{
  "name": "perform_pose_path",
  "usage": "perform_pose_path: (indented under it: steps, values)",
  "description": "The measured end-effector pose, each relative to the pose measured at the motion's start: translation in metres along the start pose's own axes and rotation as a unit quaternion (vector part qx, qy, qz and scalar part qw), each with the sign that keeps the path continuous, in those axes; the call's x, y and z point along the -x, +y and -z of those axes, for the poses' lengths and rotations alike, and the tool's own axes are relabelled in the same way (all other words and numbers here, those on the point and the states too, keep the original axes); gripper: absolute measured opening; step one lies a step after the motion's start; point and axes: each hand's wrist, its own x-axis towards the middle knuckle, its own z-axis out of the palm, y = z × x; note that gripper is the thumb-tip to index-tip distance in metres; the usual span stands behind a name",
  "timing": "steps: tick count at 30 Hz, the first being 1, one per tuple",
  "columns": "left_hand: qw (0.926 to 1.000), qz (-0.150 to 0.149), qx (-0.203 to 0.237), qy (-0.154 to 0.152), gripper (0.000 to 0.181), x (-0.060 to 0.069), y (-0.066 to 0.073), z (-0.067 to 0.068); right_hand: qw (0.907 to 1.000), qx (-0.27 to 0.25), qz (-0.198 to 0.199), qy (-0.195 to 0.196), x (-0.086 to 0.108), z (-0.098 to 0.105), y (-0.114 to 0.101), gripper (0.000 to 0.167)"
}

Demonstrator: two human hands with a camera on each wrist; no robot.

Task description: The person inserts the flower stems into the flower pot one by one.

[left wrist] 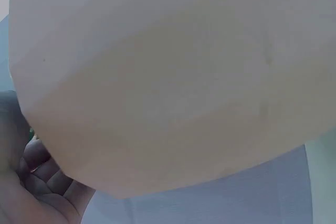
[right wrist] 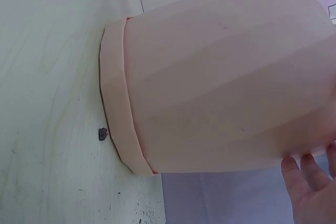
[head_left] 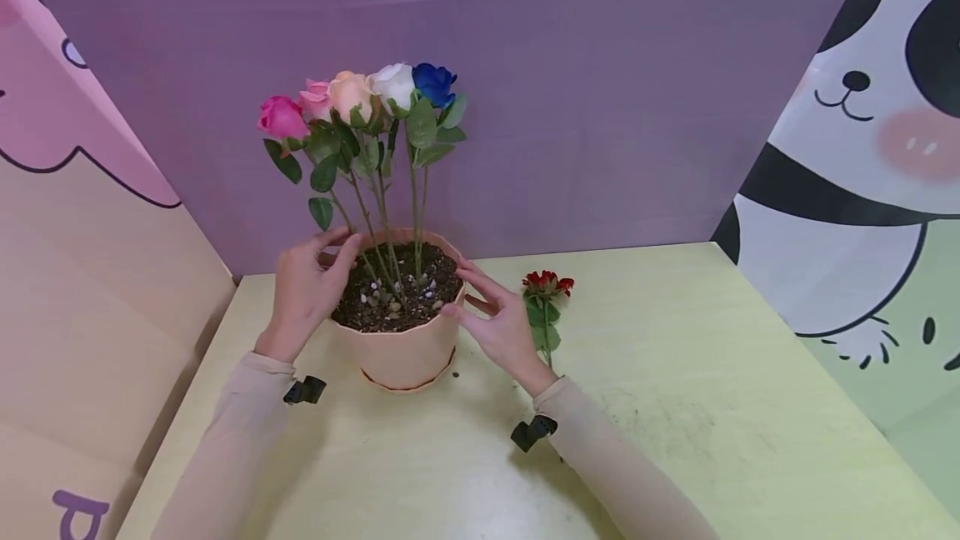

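A peach flowerpot (head_left: 397, 348) stands upright on its saucer at the left of the table, filled with dark soil (head_left: 393, 286) and pale pebbles. Rising from the soil are several artificial roses: magenta, pink, peach (head_left: 351, 97), white (head_left: 392, 83) and blue (head_left: 434, 84). My left hand (head_left: 309, 286) grips the rim at the left, its thumb close to the stems. On the opposite side my right hand (head_left: 498, 327) holds the rim with thumb and fingers spread. Both wrist views are mostly filled by the pot wall (left wrist: 173, 87), with fingertips (right wrist: 294, 174) against it in the right one.
To the right of the pot, a red flower (head_left: 547, 286) with green leaves lies on the table (head_left: 675, 340), partly behind my right wrist. Soil crumbs (right wrist: 103, 134) are scattered near the saucer. A purple backdrop (head_left: 585, 107) closes off the back, with printed cartoon panels on both sides.
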Motion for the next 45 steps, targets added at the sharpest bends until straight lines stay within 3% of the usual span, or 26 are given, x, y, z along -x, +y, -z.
perform_pose_path:
  steps: [8, 12, 20, 25, 29, 32, 38, 41, 45]
  values:
    - [0.9994, 0.015, 0.032, -0.003, 0.030, -0.002, 0.002, -0.004, 1.0000, 0.003, 0.002, 0.001, 0.000, -0.001, 0.003, 0.054]
    - [0.9985, -0.006, 0.055, 0.000, 0.024, 0.001, 0.005, -0.006, 1.0000, 0.000, 0.003, -0.003, 0.000, -0.001, 0.003, 0.055]
    - [0.9944, -0.049, 0.086, 0.037, 0.014, 0.013, 0.006, -0.018, 0.9998, 0.006, 0.013, 0.010, -0.001, 0.008, -0.003, 0.053]
    - [0.9931, -0.068, 0.074, 0.061, 0.013, 0.011, 0.008, -0.026, 0.9997, 0.004, 0.016, 0.018, -0.005, 0.016, -0.005, 0.053]
    - [0.9930, -0.077, 0.070, 0.055, 0.012, 0.006, 0.010, -0.028, 0.9998, 0.003, 0.011, 0.017, -0.007, 0.019, -0.006, 0.053]
    - [0.9936, -0.071, 0.079, 0.040, 0.013, 0.003, 0.010, -0.028, 0.9998, 0.004, 0.009, 0.018, -0.007, 0.019, -0.006, 0.054]
    - [0.9950, -0.019, 0.097, 0.019, 0.015, 0.007, 0.005, -0.025, 1.0000, -0.001, -0.001, 0.009, -0.004, 0.012, 0.000, 0.055]
    - [0.9972, -0.005, 0.072, 0.021, 0.016, 0.012, 0.002, -0.021, 1.0000, -0.001, -0.008, 0.003, -0.001, 0.007, 0.000, 0.054]
    - [0.9995, -0.011, 0.025, 0.015, 0.022, 0.013, 0.000, -0.015, 0.9999, 0.001, -0.016, 0.000, 0.000, 0.002, -0.002, 0.053]
